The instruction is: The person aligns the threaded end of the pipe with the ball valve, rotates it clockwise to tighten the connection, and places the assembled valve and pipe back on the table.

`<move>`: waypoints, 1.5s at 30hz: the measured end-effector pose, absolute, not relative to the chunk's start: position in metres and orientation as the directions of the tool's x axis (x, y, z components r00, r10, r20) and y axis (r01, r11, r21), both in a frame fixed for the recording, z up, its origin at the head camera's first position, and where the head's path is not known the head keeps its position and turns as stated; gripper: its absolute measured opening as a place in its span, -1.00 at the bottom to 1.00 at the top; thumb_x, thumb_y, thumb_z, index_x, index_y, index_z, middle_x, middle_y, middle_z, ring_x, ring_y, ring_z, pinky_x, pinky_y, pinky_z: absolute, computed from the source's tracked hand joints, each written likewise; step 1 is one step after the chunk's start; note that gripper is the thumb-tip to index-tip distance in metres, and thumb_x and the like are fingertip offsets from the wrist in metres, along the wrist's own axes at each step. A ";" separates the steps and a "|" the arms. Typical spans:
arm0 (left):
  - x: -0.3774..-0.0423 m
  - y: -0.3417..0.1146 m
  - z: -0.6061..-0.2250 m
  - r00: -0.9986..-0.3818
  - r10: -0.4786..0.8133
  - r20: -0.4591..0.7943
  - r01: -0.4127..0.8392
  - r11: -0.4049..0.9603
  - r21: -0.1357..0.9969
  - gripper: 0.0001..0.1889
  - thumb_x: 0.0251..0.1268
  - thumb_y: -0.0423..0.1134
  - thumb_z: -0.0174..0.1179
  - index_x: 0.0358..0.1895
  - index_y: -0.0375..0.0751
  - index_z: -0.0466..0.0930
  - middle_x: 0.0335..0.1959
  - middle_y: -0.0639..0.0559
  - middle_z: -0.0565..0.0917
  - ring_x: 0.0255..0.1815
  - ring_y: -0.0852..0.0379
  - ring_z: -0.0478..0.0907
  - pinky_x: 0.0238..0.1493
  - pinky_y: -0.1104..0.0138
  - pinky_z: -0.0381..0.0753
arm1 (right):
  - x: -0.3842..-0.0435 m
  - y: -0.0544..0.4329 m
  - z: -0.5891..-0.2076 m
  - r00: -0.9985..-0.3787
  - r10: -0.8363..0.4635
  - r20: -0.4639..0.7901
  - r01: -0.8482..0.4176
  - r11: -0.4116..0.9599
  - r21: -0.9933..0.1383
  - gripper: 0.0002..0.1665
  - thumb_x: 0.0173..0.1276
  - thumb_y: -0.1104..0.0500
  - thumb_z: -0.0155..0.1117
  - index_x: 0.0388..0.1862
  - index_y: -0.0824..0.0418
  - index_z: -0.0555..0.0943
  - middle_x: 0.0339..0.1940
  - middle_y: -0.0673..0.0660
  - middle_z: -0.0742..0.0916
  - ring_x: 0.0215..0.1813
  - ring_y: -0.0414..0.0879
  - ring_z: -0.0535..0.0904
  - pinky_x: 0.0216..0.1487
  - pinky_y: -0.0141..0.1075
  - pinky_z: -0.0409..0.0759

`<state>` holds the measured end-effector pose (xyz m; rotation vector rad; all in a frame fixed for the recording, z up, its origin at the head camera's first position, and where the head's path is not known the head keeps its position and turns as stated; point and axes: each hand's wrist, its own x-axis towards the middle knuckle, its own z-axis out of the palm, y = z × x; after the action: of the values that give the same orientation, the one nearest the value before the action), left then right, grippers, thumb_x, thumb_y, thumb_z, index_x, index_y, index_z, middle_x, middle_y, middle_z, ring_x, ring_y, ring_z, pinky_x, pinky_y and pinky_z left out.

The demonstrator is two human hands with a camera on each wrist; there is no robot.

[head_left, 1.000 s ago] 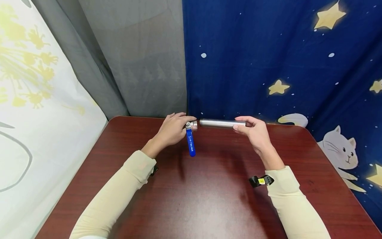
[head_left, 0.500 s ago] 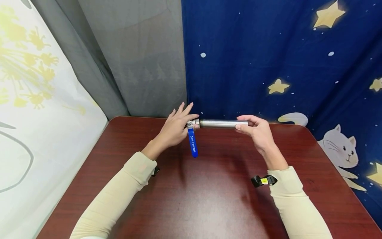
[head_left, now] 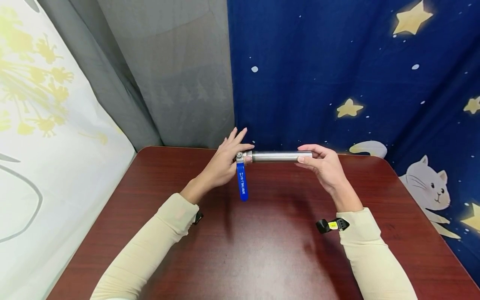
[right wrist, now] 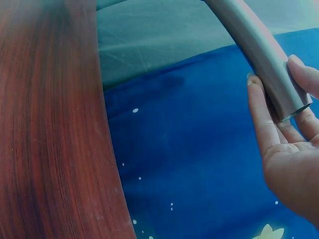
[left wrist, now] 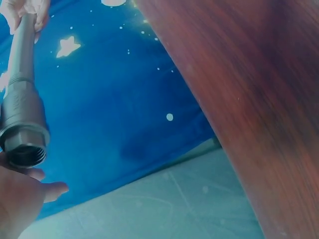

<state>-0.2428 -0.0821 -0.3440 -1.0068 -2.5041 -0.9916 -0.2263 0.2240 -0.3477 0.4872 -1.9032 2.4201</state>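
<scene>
My left hand (head_left: 221, 163) grips a metal ball valve (head_left: 248, 156) between thumb and index finger, its other fingers spread upward. The valve's blue lever handle (head_left: 242, 181) hangs down toward me. In the left wrist view the open threaded end of the valve body (left wrist: 22, 117) faces the camera. A smooth steel pipe (head_left: 279, 156) runs level to the right, its threaded end at the valve's mouth. My right hand (head_left: 323, 166) pinches the pipe's far end with thumb and fingers; in the right wrist view that end of the pipe (right wrist: 271, 64) is open and unthreaded.
Both hands are raised near the back edge of a dark red wooden table (head_left: 240, 250). Behind it hang a blue star-print curtain (head_left: 292, 83) and a grey curtain (head_left: 176, 75). White patterned cloth (head_left: 45, 146) covers the left side.
A gap between pipe and valve has closed; the pipe end now meets the valve. My left hand's fingers have spread upward, and that hand has shifted slightly right with the valve.
</scene>
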 end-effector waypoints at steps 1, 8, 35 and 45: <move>-0.243 -0.081 -0.345 -0.717 0.503 0.483 0.697 0.507 0.507 -0.58 0.43 -0.04 0.12 0.24 -0.12 0.54 0.58 0.00 0.03 0.61 0.05 -0.29 0.50 -0.11 -0.19 | -0.226 0.224 -0.348 -0.950 -0.174 0.259 -0.210 -0.259 -0.943 -0.71 0.19 0.55 0.29 -0.08 0.44 0.64 -0.32 0.12 0.75 -0.28 -0.12 0.71 -0.16 -0.22 0.68; -0.242 -0.075 -0.353 -0.628 0.440 0.642 0.775 0.419 0.472 -0.73 0.38 -0.18 0.19 0.05 -0.21 0.62 0.58 -0.05 0.02 0.60 -0.02 -0.33 0.48 -0.16 -0.18 | -0.225 0.224 -0.350 -0.950 -0.183 0.254 -0.191 -0.305 -0.933 -0.72 0.23 0.54 0.26 -0.06 0.46 0.62 -0.31 0.14 0.75 -0.27 -0.10 0.73 -0.16 -0.19 0.67; -0.242 -0.058 -0.374 -0.416 0.076 0.906 0.851 0.383 0.358 -0.68 0.30 -0.03 0.26 -0.30 -0.28 0.74 0.52 -0.26 0.14 0.58 -0.25 -0.18 0.49 -0.05 0.00 | -0.220 0.217 -0.356 -0.959 -0.226 0.173 -0.094 -0.323 -0.942 -0.84 0.31 0.39 0.28 -0.13 0.30 0.69 -0.19 0.16 0.70 -0.21 -0.02 0.74 -0.11 -0.12 0.67; -0.244 -0.056 -0.378 -0.397 0.049 0.916 0.861 0.366 0.354 -0.65 0.33 -0.03 0.23 -0.29 -0.30 0.74 0.50 -0.29 0.17 0.57 -0.27 -0.14 0.43 -0.16 0.08 | -0.220 0.217 -0.356 -0.963 -0.235 0.134 -0.061 -0.295 -0.953 -0.86 0.36 0.32 0.27 -0.13 0.31 0.67 -0.21 0.16 0.70 -0.32 0.02 0.76 -0.19 -0.18 0.69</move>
<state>-0.2437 -0.0564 -0.3784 -0.8077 -1.7330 -1.1399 -0.2205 0.2172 -0.3556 0.4079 -1.9244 2.5889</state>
